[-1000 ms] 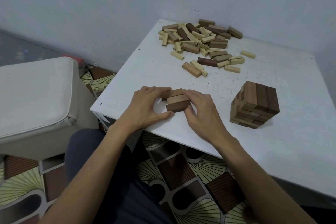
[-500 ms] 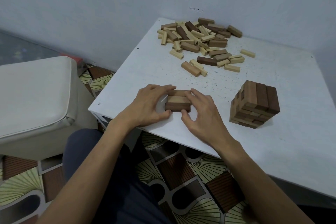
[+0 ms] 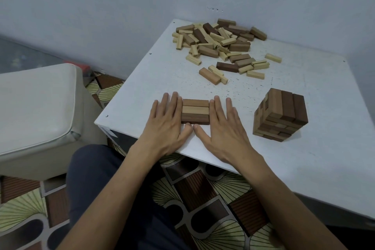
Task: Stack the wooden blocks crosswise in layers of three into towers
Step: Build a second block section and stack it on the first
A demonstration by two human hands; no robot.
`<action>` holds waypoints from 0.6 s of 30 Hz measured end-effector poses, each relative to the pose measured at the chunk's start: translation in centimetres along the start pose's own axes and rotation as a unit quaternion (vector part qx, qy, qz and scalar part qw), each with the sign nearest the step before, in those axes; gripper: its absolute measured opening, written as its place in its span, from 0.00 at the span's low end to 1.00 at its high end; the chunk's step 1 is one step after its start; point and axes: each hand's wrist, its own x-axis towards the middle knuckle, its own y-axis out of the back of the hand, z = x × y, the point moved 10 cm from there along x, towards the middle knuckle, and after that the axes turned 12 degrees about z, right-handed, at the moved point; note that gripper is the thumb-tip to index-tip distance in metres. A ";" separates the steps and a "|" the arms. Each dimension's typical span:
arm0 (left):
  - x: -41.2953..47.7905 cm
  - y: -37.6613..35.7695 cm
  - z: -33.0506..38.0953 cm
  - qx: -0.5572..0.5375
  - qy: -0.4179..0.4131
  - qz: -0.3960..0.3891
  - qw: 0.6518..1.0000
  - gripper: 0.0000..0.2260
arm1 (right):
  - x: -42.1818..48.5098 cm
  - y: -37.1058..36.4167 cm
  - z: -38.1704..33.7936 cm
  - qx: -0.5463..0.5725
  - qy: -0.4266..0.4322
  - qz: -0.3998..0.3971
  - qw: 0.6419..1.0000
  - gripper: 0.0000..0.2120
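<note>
Three wooden blocks (image 3: pixel 195 111) lie side by side as one flat layer near the front edge of the white table (image 3: pixel 316 168): brown at the back, light in the middle, dark in front. My left hand (image 3: pixel 165 122) lies flat with its fingers straight against the layer's left ends. My right hand (image 3: pixel 223 124) lies flat against the right ends. Both thumbs touch the front block's near side. A finished tower (image 3: pixel 281 117) of crosswise layers stands to the right. A heap of loose blocks (image 3: pixel 218 44) lies at the table's far side.
A grey wall runs behind the table. A white padded seat (image 3: pixel 36 105) stands to the left, below table height. Patterned floor tiles (image 3: pixel 203 199) and my dark trouser leg (image 3: pixel 97 189) show under the front edge.
The three blocks were skewed and gripped by curled fingers; now they sit squared and aligned, with both hands flattened against their ends.
</note>
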 end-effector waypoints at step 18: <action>0.3 -0.2 -0.5 -0.010 -0.019 -0.016 1.000 0.43 | -0.1 0.2 0.2 -0.001 -0.007 -0.007 1.000 0.38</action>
